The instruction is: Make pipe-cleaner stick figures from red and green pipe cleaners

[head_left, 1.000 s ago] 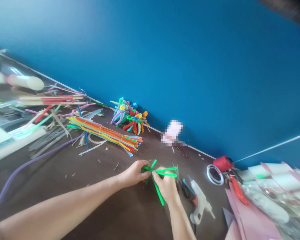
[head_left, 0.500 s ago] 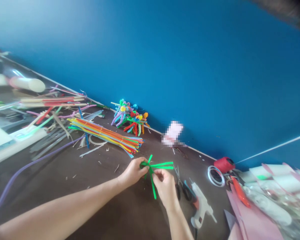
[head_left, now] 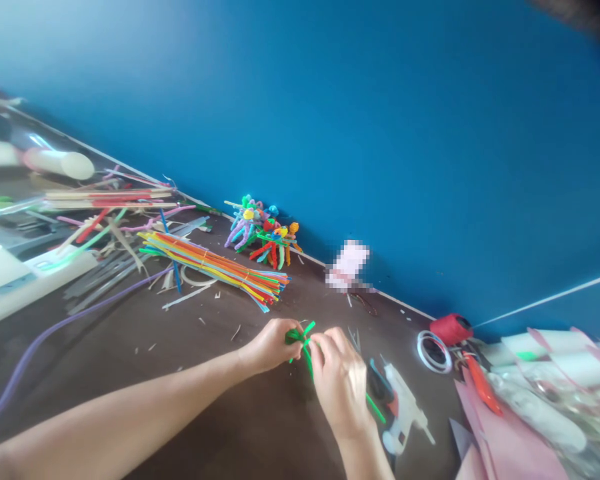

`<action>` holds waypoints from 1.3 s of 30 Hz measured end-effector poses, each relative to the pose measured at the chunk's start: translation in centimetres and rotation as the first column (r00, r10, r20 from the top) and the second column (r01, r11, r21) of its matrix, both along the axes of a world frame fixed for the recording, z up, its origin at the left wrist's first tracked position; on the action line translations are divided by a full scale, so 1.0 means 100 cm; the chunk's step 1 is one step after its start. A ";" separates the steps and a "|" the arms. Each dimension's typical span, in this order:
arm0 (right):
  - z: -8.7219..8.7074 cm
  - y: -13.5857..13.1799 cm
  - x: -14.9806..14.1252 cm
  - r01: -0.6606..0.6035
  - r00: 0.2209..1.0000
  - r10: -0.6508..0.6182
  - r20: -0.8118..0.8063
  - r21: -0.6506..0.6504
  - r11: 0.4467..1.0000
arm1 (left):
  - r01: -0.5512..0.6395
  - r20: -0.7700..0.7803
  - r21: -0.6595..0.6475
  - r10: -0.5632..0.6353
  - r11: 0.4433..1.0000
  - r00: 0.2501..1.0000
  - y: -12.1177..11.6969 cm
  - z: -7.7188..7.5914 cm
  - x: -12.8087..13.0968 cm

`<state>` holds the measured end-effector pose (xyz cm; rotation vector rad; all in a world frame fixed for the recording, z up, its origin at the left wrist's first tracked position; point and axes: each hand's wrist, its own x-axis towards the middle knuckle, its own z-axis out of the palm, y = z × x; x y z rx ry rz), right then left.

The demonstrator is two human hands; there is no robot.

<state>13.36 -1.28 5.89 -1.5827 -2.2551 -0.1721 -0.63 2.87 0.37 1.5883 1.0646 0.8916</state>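
Green pipe cleaners (head_left: 307,347), crossed and bunched at their middle, are held between my two hands above the dark tabletop. My left hand (head_left: 275,345) pinches the bunched centre, where a short loop shows by the thumb. With fingers closed on the strands just right of the centre, my right hand (head_left: 339,373) hides part of their length. One green end sticks out below right, past the right wrist. Behind my right hand lie scissors (head_left: 354,339), mostly covered, and a white glue gun (head_left: 405,407).
A banded bundle of colourful pipe cleaners (head_left: 220,267) lies beyond my left hand. Finished pipe-cleaner figures (head_left: 275,241) stand by the blue wall. To the right are a red thread spool (head_left: 451,329), a white ring roll (head_left: 434,352) and pink sheets (head_left: 505,427). Loose strips (head_left: 105,267) clutter the left.
My right hand has turned and moved slightly right, covering strands that pointed right before. One green end now points down right. My left hand keeps its pinch at the centre.
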 end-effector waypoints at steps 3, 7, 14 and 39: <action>0.008 0.003 0.009 -0.013 0.997 0.006 -0.079 -0.087 0.996 | 0.154 0.039 -0.037 -0.152 0.987 0.988 -0.002 0.005 -0.002; 0.015 0.008 0.024 -0.067 0.966 -0.021 -0.259 -0.327 0.943 | 0.351 0.083 -0.116 -0.343 0.929 0.936 -0.004 0.014 -0.008; 0.000 0.023 0.043 -0.395 0.810 -0.125 -0.573 -0.690 0.607 | 0.540 0.294 -0.251 -0.469 0.803 0.833 -0.006 0.017 -0.013; -0.010 0.014 0.019 -0.257 0.842 -0.058 -0.536 -0.494 0.831 | 0.130 0.416 -0.381 0.045 0.915 0.908 0.001 0.010 -0.002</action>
